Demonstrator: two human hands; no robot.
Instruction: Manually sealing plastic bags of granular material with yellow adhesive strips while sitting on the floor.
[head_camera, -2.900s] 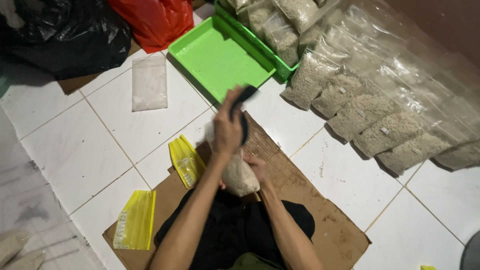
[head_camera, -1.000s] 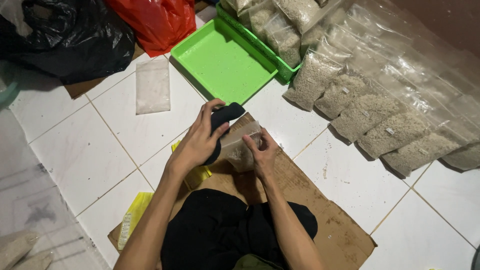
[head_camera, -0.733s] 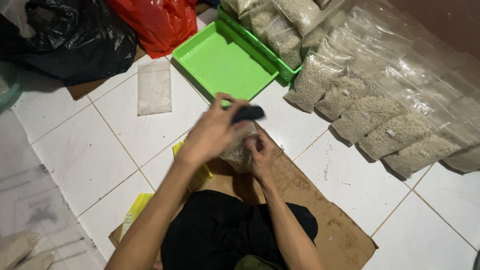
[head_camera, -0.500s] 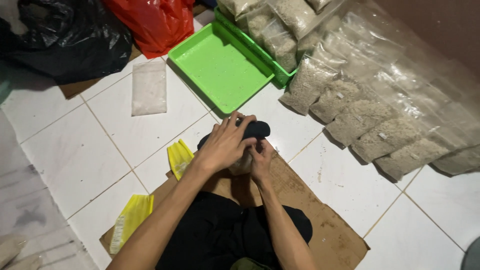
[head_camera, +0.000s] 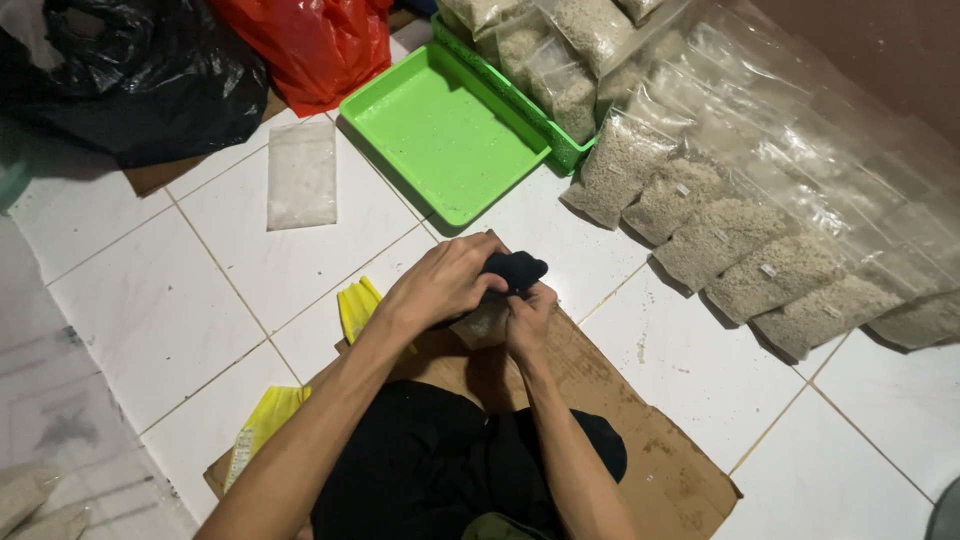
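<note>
1. The left hand (head_camera: 445, 285) is gripping a small black tool (head_camera: 515, 270), fingers curled tight around it, pressing it down onto the top of a clear bag of grain (head_camera: 480, 325).
2. The right hand (head_camera: 528, 318) is pinching the bag's right side, just beside the left hand, the two nearly touching.
3. The bag is standing on a sheet of brown cardboard (head_camera: 620, 420) at the near centre, over the white tiled floor (head_camera: 150, 310).
4. Yellow packets (head_camera: 355, 305) are lying just left of the hands.
5. A green tray (head_camera: 440, 135) is sitting farther off, with filled bags (head_camera: 720, 235) lining up to the right.
</note>
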